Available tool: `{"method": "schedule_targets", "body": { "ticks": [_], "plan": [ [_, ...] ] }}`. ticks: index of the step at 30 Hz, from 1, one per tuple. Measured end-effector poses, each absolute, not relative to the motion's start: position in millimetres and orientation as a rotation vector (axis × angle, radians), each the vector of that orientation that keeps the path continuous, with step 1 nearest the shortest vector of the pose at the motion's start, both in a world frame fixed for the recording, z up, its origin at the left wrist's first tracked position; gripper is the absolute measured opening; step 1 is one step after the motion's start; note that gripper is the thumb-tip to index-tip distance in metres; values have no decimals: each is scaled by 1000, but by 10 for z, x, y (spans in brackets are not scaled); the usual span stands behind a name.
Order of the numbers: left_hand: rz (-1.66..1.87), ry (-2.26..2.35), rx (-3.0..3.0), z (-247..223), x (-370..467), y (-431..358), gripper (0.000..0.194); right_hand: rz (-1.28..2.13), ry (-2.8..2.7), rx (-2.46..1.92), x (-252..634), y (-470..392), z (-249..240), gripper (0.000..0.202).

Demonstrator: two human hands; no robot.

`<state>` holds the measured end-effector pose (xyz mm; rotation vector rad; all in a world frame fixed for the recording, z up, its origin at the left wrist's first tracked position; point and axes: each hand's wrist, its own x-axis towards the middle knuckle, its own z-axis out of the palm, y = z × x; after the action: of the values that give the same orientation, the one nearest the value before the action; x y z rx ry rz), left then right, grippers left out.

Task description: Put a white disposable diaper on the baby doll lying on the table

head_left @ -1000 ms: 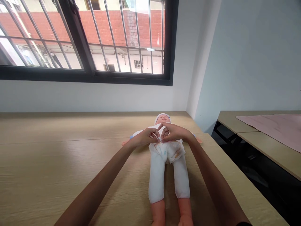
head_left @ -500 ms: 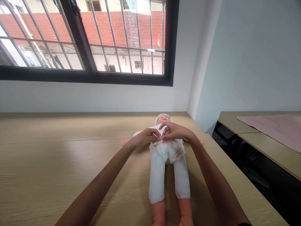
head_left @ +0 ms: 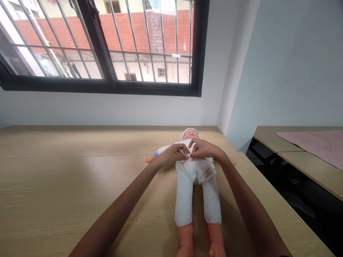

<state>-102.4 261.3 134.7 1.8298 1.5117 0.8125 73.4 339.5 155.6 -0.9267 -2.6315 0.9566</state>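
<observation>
Left hand: I see the left hand point(head_left: 175, 153) with bent fingers, the thumb near them, at the upper front edge of the diaper point(head_left: 197, 172); if it pinches something, I cannot tell.
Right hand: the right hand point(head_left: 203, 148) is curved, partly open, its fingertips just beside those of the left; its hold also I cannot tell.
Doll: the doll point(head_left: 184, 201) lies on its back near the right edge of the table point(head_left: 80, 200), head towards the far right corner, legs pointing away from the far edge.
Clothes: white cap point(head_left: 190, 130), white clothing with a blue cuff point(head_left: 156, 154); the diaper sits around the hips, over the white leggings.
Beside: a pink cloth point(head_left: 313, 142) lies upon another table point(head_left: 268, 139), to the right.
Behind: a barred window point(head_left: 150, 39) above the table's far edge.
</observation>
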Motion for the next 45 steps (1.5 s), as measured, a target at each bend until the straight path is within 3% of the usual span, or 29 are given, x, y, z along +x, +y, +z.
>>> {"method": "schedule_targets", "body": {
  "ticks": [7, 15, 19, 24, 33, 45],
  "plan": [
    [778, 1693, 1854, 1422, -1271, 2605, 19, 1028, -2596, -987, 721, 3417, 1482, 31],
    [653, 1593, 1709, 1404, -1324, 2627, 29, 880, -2447, -888, 982, 3463, 1702, 21],
    [710, 1546, 1648, 1377, -1270, 2628, 30, 807, -2257, -1003, 1323, 3582, 1822, 31],
    [756, 1384, 1598, 1271, -1326, 2708, 45, 736, -2400, -1313, 1497, 3792, 1705, 36],
    [723, 1296, 1564, 1213, -1247, 2697, 45, 1105, -2755, -949, 1235, 3745, 1637, 39],
    [902, 1620, 1741, 1261, -977, 2624, 45, 910, -2800, -1020, 1168, 3762, 1573, 49]
  ]
}}
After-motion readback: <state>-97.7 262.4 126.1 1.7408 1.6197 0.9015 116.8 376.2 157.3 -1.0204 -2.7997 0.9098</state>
